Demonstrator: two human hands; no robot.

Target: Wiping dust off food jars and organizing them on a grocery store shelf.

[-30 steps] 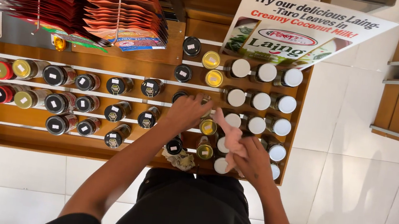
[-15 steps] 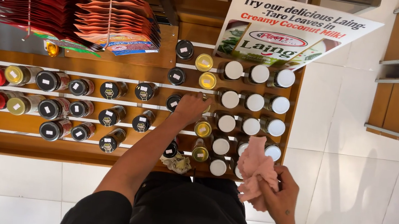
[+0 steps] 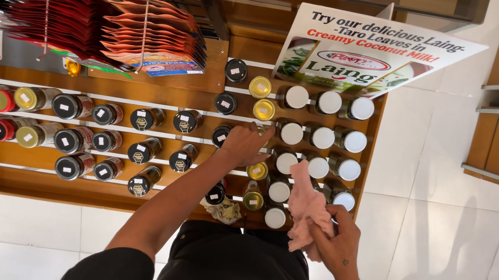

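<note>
I am looking down into a shop. A wooden display shelf carries rows of lidded jars lined up behind rails, hanging racks of red and orange sachets fill its far left corner, and a promotional sign leans over its far right edge, above a white tiled floor.

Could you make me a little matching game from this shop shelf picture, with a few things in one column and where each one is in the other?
Things:
1. Person's left hand
2. Crumpled pink cloth
3. Red foil packets
4. Tilted white advertising sign

Places:
A. Hanging on pegs, upper left
B. Propped above the white-lidded jars
C. Reaching among jars on the wooden shelf
D. Gripped in the right hand

Pairs: 1-C, 2-D, 3-A, 4-B
</note>
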